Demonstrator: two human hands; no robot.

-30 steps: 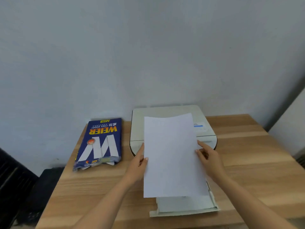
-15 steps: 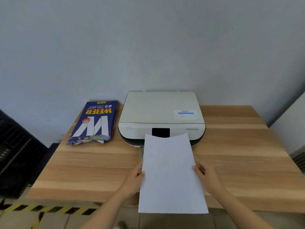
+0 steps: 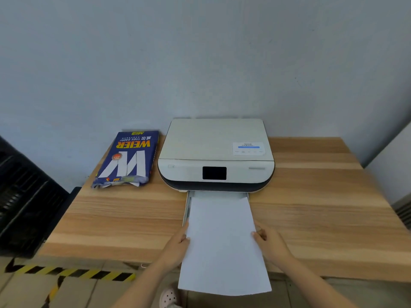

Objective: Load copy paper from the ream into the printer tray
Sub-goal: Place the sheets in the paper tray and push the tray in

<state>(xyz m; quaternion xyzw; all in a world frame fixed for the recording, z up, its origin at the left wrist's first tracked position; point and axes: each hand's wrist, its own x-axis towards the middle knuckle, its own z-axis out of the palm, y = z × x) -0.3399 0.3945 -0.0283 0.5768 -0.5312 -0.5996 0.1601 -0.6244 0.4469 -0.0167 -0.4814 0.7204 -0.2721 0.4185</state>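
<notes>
Plain pale grey-blue wall (image 3: 200,52) fills the top half of my view, matte, evenly lit, no hard shadows. Below it a wooden table (image 3: 322,196) with light and darker plank stripes, its back edge against the wall. At far right a second wall face (image 3: 391,165) juts in, paler, with a slatted grille (image 3: 403,211) low beside it. To my left, a black slatted crate (image 3: 24,196) stands just off the table's edge. The floor (image 3: 26,292) near me is tan tile, crossed by yellow-and-black hazard tape (image 3: 73,272) running along the table's front. Tape also bends down toward the bottom left.
</notes>
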